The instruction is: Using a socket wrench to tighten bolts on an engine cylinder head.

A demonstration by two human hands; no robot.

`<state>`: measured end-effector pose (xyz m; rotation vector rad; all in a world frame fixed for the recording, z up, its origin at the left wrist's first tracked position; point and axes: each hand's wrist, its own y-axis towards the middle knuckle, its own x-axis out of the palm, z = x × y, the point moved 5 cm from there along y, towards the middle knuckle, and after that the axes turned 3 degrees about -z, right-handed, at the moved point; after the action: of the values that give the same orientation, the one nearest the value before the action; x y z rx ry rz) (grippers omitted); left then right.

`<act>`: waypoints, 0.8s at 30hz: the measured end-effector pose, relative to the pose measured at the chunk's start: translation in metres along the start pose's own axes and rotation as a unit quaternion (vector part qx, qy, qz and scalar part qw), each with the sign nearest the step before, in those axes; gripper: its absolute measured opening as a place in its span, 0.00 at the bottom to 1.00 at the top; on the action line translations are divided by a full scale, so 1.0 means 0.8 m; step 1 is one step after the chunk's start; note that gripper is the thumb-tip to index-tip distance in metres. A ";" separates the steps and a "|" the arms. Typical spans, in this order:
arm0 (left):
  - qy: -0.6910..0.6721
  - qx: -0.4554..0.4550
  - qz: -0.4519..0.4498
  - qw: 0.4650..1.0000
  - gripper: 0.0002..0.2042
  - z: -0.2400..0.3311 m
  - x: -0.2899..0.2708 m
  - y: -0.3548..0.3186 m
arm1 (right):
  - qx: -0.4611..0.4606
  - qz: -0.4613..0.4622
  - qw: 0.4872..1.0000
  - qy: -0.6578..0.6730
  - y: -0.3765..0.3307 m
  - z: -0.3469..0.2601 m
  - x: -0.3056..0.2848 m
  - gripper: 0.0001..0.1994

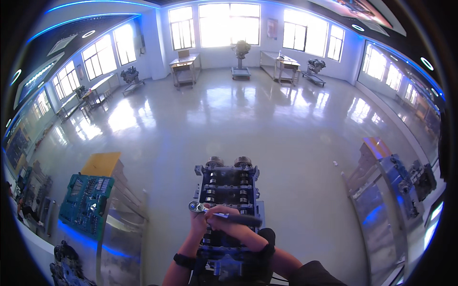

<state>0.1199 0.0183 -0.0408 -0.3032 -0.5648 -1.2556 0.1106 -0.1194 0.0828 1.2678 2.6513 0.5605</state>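
Observation:
A ratchet wrench [234, 218] with a round silver head and a dark handle lies crosswise above the engine cylinder head [232, 182]. My right hand [231, 226] is closed around the wrench near its shaft, and the handle's end points right. Directly below the wrench's head, my left hand [197, 223] is closed; what its fingers grip there is hidden. Both hands are over the left middle part of the cylinder head. Two camshafts with shiny lobes run along it, and two round gears [243, 161] sit at its far end.
At left, a green tool case [87, 204] lies open on a metal workbench [121, 238], with a yellow board [101, 163] behind. Another metal bench [381, 229] at right carries engine parts [420, 178]. Engines on stands [241, 59] and tables [185, 66] line the far wall.

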 end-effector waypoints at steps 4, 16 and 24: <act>-0.103 -0.071 0.042 0.991 0.08 0.007 0.035 -0.006 | -0.194 0.005 0.950 -0.244 -0.004 -0.024 0.024 0.15; 0.016 -0.030 -0.066 0.997 0.08 0.016 0.026 -0.026 | -0.233 -0.257 0.784 -0.515 0.083 -0.021 0.080 0.08; 0.031 -0.019 -0.067 0.997 0.09 0.016 0.013 -0.036 | -0.096 -0.508 0.716 -0.468 0.116 -0.022 0.090 0.20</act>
<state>0.0919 0.0081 -0.0266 -0.2603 -0.5143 -1.4027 0.1268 -0.0154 0.1371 -0.1525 1.8404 -0.0401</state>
